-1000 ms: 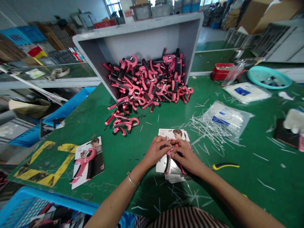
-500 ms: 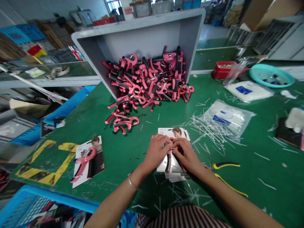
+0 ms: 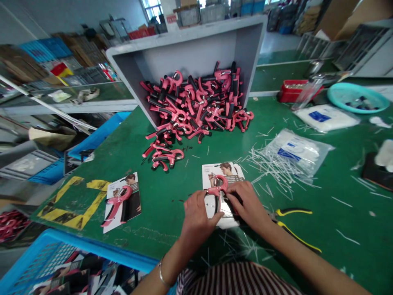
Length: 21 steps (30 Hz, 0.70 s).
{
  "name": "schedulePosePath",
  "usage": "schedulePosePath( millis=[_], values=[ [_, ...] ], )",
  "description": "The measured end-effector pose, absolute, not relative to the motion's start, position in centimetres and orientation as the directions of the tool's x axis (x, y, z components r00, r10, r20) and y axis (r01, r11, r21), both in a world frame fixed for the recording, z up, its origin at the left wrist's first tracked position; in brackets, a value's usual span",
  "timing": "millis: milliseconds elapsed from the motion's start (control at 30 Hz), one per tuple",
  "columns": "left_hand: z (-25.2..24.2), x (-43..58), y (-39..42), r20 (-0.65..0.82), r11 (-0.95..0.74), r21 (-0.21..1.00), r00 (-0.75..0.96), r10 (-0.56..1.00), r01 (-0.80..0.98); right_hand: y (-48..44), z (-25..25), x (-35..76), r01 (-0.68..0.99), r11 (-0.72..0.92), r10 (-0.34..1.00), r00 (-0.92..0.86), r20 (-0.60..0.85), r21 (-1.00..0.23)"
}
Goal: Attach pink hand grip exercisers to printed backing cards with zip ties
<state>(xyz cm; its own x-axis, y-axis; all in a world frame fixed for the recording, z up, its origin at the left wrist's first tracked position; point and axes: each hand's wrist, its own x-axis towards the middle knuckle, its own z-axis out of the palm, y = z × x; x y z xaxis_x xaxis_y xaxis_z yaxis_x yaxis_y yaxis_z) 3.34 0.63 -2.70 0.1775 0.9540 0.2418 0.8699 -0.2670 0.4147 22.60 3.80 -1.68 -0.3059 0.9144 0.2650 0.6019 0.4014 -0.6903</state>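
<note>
In front of me a pink and black hand grip strengthener [image 3: 220, 184] lies on a printed backing card [image 3: 225, 169], on top of a small stack of cards. My left hand [image 3: 198, 217] is closed round the card's left edge, its thumb across the front near the left handle. With bent fingers my right hand [image 3: 247, 200] grips the strengthener's right handle, which it partly hides. Left of my hands, another strengthener [image 3: 118, 203] rests on its own card [image 3: 135, 200]. Yellow and black pliers [image 3: 297, 211] lie beside my right forearm.
A grey bin [image 3: 187, 53] on its side spills many strengtheners [image 3: 196, 102] onto the green table [image 3: 166, 192]. White plastic ties [image 3: 273, 168] lie scattered by a plastic bag [image 3: 303, 151]. A blue crate [image 3: 46, 246] with carded pieces stands at lower left. A turquoise bowl [image 3: 337, 96] sits far right.
My left hand has moved down and left from the strengthener's top to the card's edge. My right hand has shifted slightly down and right, uncovering the pink top and spring.
</note>
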Motion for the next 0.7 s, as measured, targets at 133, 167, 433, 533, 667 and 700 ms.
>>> schedulePosePath(
  millis=[133, 167, 433, 533, 667, 700],
  values=[
    [-2.4, 2.9, 0.7, 0.089, -0.277, 0.327, 0.262, 0.961, 0.904, 0.9, -0.9, 22.0, 0.702, 0.501, 0.856, -0.49, 0.168, -0.507],
    [-2.3, 3.0, 0.8, 0.064, -0.286, 0.303, 0.28, 0.958, 0.909, 0.7, -1.1, 21.4, 0.726, 0.524, 0.843, -0.516, 0.152, -0.445],
    [-1.4, 1.0, 0.9, -0.051, -0.225, 0.571, 0.308, 0.95, 0.789, 1.7, -2.0, 19.9, 0.781, 0.566, 0.818, -0.572, 0.061, -0.263],
    [-1.7, -0.4, 0.8, -0.058, -0.168, 0.716, 0.298, 0.953, 0.677, 1.6, -1.4, 21.1, 0.713, 0.501, 0.841, -0.535, 0.081, -0.491],
    [-2.7, 0.7, 1.0, 0.058, -0.202, 0.823, 0.276, 0.959, 0.53, 1.9, -1.2, 21.3, 0.574, 0.45, 0.858, -0.492, 0.151, -0.684],
    [-3.0, 1.2, 1.1, 0.075, -0.202, 0.838, 0.259, 0.963, 0.507, 2.1, -1.3, 21.1, 0.552, 0.464, 0.853, -0.49, 0.18, -0.693]
  ],
)
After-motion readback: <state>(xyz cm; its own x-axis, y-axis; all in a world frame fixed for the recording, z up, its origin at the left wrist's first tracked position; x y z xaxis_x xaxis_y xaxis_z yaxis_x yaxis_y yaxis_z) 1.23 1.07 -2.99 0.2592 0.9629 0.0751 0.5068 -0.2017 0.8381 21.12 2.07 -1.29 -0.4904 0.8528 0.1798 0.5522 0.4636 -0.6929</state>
